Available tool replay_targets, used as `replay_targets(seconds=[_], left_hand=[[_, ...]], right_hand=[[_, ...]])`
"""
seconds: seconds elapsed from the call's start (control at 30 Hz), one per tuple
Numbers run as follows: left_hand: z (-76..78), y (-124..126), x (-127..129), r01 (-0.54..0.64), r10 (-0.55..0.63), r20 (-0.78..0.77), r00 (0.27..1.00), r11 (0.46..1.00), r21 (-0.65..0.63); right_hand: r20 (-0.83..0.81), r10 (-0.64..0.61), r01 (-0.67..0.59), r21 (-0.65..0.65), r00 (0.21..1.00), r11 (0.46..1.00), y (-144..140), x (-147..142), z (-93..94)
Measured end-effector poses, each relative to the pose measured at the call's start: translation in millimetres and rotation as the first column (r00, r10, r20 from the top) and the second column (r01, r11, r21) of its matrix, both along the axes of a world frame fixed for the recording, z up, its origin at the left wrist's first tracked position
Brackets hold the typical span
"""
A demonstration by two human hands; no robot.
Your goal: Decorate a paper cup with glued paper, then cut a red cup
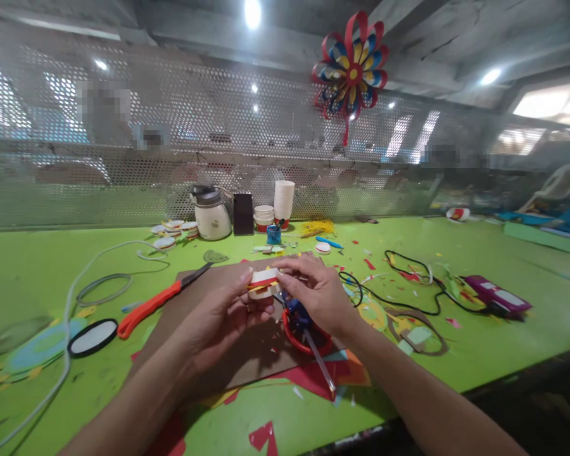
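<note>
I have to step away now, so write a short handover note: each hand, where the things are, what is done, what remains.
Left hand and right hand together pinch a small white round piece with red and yellow paper strips, above the brown cardboard. Orange scissors lie left of it, a red ring under the right hand. Done: strips sit on the piece. Left: cannot tell.

Bare green tabletop [456,240] far right is open; orange-handled scissors [149,307] block left, tangled black cable [408,278] blocks right, white paper cup stack [284,201] crowds the back
</note>
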State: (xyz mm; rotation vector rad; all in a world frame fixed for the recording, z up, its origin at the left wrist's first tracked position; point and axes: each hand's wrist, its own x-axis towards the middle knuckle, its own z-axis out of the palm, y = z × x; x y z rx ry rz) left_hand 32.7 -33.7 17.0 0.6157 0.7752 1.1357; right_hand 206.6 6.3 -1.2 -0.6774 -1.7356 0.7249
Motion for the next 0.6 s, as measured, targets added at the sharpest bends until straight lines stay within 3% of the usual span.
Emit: replay_targets(seconds=[0.2,0.6], left_hand=[[1.7,0.0,0.1,-0.031,0.032,0.031,0.999,0.998,-0.048],[4.4,-1.0,-4.2,-0.049,0.049,-0.008,0.999,0.999,0.023]], right_hand=[[0.017,-0.006,0.005,0.024,1.0,1.0,-0.3,0.6,1.2],[0.01,0.079,-0.079,-0.017,0.997,0.997,-4.3,0.7,4.3]])
